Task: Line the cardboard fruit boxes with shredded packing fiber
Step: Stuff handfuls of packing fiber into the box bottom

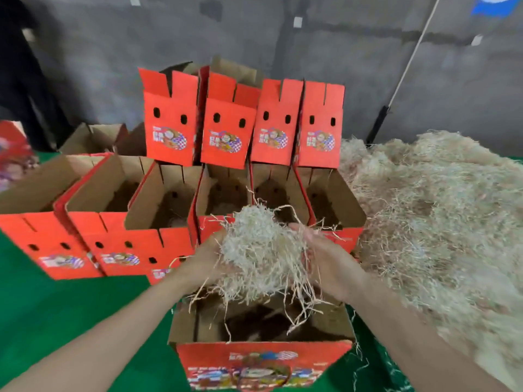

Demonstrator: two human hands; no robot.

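Fiber sits bunched between your two hands: a pale clump of shredded fiber (260, 250) held in the air just above the near box (215, 360), the open carton closest to you, with loose strands dangling down into its mouth. Your left hand (208, 258) cups the clump from the left and below; its fingers are buried in the strands, so whether they curl round it cannot be told. Your right hand (325, 258) presses flat against the clump's right side, palm inward, fingers fairly straight and pointing away from you. The inside of the near box is dark, and how much lining lies there cannot be told. Beyond your hands a row of open boxes (167, 193) stands side by side on the green table cover (56, 306), flaps up, brown interiors showing. Four upper boxes (169, 128), red with paired oval holes and a printed label, are stacked on the back of that row. To your right a loose pile (438, 222) of the same fiber spreads wide over the table, just beside the rightmost box of the row. A white pole (410, 58) leans against the grey wall (85, 52) behind
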